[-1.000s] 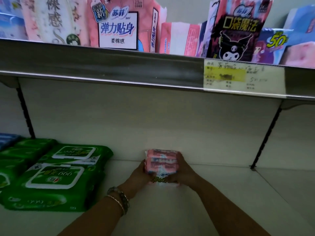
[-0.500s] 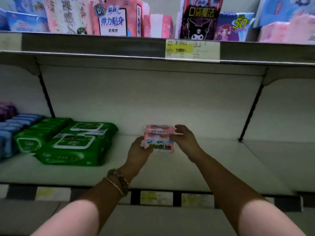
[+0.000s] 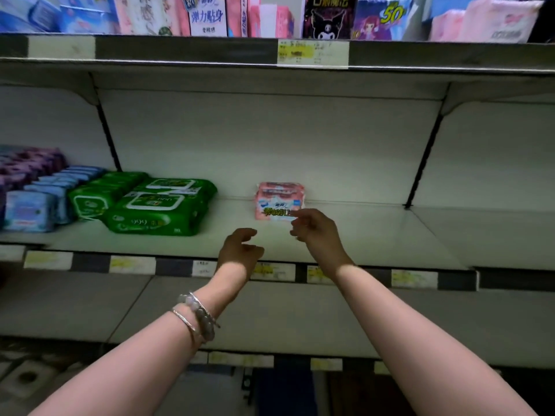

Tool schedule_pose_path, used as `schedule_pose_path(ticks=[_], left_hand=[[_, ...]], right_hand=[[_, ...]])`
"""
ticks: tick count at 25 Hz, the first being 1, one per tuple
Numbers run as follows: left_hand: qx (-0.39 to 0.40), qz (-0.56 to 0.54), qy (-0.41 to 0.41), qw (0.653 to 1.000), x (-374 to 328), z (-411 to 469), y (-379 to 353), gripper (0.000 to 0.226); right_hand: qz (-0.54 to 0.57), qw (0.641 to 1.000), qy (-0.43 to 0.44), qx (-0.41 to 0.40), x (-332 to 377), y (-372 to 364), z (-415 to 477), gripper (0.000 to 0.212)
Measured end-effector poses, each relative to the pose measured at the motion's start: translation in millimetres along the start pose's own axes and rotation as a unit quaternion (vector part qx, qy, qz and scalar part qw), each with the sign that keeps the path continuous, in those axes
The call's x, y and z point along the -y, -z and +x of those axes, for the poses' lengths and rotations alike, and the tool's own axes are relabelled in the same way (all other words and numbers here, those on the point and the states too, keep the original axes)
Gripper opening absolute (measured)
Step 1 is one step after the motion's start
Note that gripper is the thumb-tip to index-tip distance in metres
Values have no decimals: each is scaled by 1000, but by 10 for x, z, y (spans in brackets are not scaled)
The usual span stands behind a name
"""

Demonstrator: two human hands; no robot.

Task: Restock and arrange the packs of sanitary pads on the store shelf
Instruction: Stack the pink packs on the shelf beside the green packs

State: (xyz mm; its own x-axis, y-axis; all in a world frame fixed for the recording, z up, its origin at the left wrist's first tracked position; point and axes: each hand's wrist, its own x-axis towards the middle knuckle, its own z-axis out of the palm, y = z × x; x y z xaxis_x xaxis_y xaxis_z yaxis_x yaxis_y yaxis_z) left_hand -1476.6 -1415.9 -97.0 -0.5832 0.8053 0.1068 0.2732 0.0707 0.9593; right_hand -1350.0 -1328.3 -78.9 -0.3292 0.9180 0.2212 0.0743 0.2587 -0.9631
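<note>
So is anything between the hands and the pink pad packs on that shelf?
Nothing visible. Only bare shelf lies between the left hand, right hand and the pink pad packs; the green packs sit well off to the left.

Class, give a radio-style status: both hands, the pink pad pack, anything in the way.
Left hand open, empty. Right hand open, just before pink pad pack. Pack on shelf, apart from green packs. Nothing blocking.

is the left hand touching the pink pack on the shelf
Apart. The head view shows a strip of bare shelf between the left hand and the pink pack, which sits further back.
</note>
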Motion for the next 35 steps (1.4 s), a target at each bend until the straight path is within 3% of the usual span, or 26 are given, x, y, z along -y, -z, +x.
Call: schedule_pose_path(ticks=[8,16,24,35], left_hand=[[56,-27,10,998,281,-741,620,24],[81,-47,41,995,759,-1399,927,20],[83,-39,93,991,972,-1674,510,20],[60,-8,237,970,1906,-2095,-218,22]], right_hand=[[83,994,-47,-53,154,-396,-923,24],[69,993,-98,-19,-54,-749,-1810,19],[85,988,-131,-1,-380,-414,-2084,18],[33,967,-246,50,-1844,-14,-2261,19]])
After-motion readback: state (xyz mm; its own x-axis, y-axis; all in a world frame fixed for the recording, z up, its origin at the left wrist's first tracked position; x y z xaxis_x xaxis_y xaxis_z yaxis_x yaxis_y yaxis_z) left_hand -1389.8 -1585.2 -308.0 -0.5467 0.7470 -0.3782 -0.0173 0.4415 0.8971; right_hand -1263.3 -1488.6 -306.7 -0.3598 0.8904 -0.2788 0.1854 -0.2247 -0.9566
